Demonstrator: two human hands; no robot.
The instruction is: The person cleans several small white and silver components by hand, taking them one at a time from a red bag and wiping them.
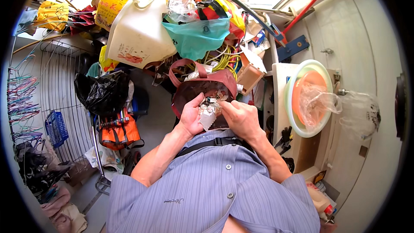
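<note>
In front of my chest, my left hand (191, 115) holds a crumpled silvery packet (207, 119) with a zigzag lower edge. Small pale pieces (213, 103) lie bunched at the packet's upper part; they are too small to name. The bent fingers of my right hand (242, 118) meet the right side of this bunch, and what they pinch is hidden. Just beyond both hands, a maroon handbag (229, 79) gapes towards me, its handle (176, 71) looped up at the left. More small things show in the bag's mouth, partly covered by my hands.
Behind the bag stand a large cream plastic bin (142, 38), a teal plastic bag (199, 35) and coiled yellow cable (226, 56). At right are nested basins (288, 103) on a white cabinet. A black plastic bag (103, 92) and an orange bag (119, 132) hang at left.
</note>
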